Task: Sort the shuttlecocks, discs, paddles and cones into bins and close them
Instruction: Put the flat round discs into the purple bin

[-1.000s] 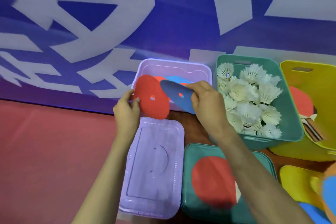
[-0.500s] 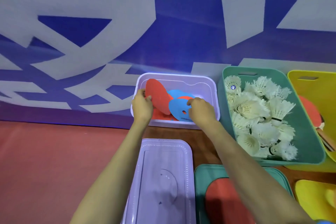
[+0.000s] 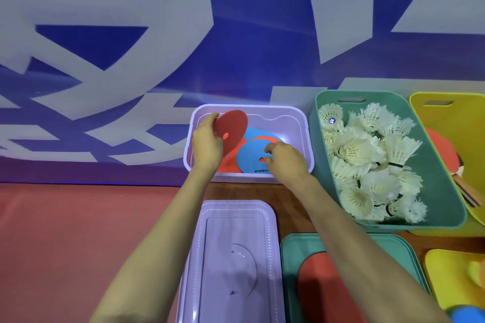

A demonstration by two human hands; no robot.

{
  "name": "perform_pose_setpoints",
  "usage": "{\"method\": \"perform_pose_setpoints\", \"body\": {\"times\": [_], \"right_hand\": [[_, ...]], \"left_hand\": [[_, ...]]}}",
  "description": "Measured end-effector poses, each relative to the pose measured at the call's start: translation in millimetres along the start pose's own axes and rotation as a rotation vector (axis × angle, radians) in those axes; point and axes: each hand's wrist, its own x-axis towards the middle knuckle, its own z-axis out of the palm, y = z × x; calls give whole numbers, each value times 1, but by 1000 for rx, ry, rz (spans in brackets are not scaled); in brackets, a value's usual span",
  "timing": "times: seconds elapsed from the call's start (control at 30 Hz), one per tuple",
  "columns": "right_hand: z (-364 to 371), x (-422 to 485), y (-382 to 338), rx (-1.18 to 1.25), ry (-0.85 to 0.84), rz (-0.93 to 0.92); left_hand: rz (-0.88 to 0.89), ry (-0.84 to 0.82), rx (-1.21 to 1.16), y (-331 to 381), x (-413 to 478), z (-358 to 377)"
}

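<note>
Head view
- Left hand (image 3: 207, 144): is holding the red disc (image 3: 233, 131) by its left edge, grip closed round the rim, thumb on the near face.
- Red disc: is standing tilted over the left end of the lilac bin (image 3: 307, 136), its lower edge overlapping the discs inside.
- Right hand (image 3: 286, 162): is reaching into the same bin, fingers curled, tips touching the blue disc (image 3: 252, 157) beside its centre hole; cannot tell whether the grip is pinching it or only resting there.
- Blue disc: is lying flat in the bin on other red and blue discs.
- Lilac bin: is sitting open at the far left corner of the surface (image 3: 288, 207).
- Lilac lid (image 3: 231, 257): is lying flat near the left edge, under the left forearm.
- Green bin (image 3: 433, 186): is sitting open just right of the lilac bin, heaped with white shuttlecocks (image 3: 362, 155).
- Green lid (image 3: 288, 270): is lying beside the lilac lid, carrying a second red disc (image 3: 315, 291).
- Yellow bin (image 3: 446, 118): is sitting at the right edge, holding a red paddle (image 3: 443, 149).
- Yellow lid (image 3: 446, 275): is lying at the near right corner.
</note>
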Motion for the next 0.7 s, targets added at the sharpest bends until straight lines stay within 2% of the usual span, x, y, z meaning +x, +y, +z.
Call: {"method": "perform_pose_setpoints", "body": {"times": [0.1, 0.17, 0.23, 0.3, 0.37, 0.53, 0.7], "right_hand": [[-5, -2, -2, 30, 41, -3], [-8, -3, -3, 48, 61, -13], [-11, -3, -4, 43, 73, -20], [-11, -3, -5, 16, 61, -19], [-8, -3, -4, -43, 32, -26], [-4, -18, 5, -80, 29, -49], [-13, -73, 31, 49, 188, -123]], "left_hand": [[-23, 52, -121, -2, 2, -2], [-69, 24, -155, -8, 8, 1], [-122, -51, -83, -18, 13, 8], [-126, -184, 90, -29, 12, 18], [-41, -280, 239, -36, 9, 26], [194, -324, 343, -25, -25, 32], [540, -176, 348, 0, -106, 44]]}}
